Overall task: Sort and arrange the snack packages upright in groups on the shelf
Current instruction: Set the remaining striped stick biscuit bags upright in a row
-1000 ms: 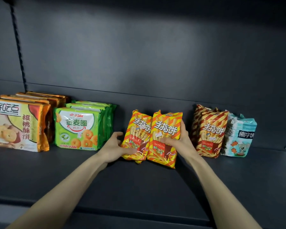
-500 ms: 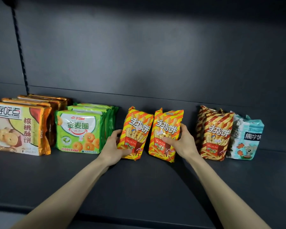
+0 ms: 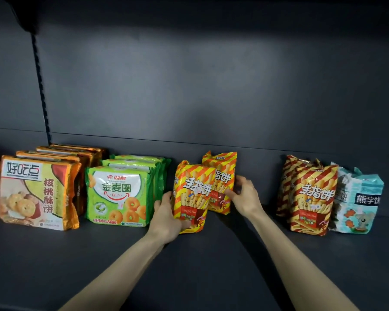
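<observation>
yellow bags [image 3: 192,196] 2, one gripped per hand: left hand [image 3: 166,218], right hand [image 3: 245,196] | green packs [image 3: 119,194] 3 | bare shelf [image 3: 346,265] rightward

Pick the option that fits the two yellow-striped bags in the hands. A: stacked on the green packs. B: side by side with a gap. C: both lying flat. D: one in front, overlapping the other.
D: the front bag in the left hand covers part of the rear bag held by the right hand.
</observation>
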`<state>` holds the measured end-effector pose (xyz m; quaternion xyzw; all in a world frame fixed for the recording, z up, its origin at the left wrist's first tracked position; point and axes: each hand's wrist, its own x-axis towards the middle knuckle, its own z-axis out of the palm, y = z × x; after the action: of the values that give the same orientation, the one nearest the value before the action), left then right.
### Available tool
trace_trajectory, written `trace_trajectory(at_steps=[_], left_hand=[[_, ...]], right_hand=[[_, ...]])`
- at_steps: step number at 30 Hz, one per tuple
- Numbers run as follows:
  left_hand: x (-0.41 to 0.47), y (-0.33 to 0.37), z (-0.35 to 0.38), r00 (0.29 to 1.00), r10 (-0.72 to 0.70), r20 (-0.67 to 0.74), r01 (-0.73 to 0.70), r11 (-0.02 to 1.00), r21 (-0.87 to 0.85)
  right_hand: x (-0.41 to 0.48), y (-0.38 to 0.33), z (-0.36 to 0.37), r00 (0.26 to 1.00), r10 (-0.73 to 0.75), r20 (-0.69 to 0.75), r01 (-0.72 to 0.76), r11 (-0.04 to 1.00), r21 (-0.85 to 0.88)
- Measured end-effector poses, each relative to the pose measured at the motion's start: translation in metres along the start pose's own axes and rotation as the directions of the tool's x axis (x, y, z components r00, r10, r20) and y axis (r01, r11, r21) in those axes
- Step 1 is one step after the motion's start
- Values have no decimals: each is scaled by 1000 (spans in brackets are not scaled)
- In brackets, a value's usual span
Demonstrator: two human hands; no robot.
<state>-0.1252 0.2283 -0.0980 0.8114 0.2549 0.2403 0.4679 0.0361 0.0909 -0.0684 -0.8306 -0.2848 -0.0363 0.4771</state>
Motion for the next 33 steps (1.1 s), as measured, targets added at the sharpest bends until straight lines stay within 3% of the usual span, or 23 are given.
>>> trace_trajectory(at_steps=[5, 7, 14, 20, 23, 28, 33], left_hand=[[19, 10, 6, 986, 16, 168, -14, 1000, -10], [26, 12, 11, 978, 14, 209, -10, 1000, -23], [34, 7, 35, 928, 109, 357, -87, 993, -79], [37, 6, 36, 904, 143, 402, -84, 984, -160], [38, 1, 31, 913, 180, 365, -122, 977, -177], [33, 2, 35, 917, 264, 301, -259, 964, -57], [33, 2, 35, 908, 279, 313, -278, 959, -47]], right_hand=[[-3, 1, -3, 986, 118, 117, -153, 916, 370], [-6, 2, -6, 976, 99, 194, -174, 891, 420], [-6, 4, -4, 965, 22, 260, -120, 922, 368], [-9, 4, -9, 965, -66, 254, -32, 932, 362], [-12, 6, -8, 969, -104, 224, 23, 942, 335], [-14, 6, -10, 955, -160, 249, 82, 951, 297], [-13, 8, -12, 947, -165, 276, 83, 954, 287]])
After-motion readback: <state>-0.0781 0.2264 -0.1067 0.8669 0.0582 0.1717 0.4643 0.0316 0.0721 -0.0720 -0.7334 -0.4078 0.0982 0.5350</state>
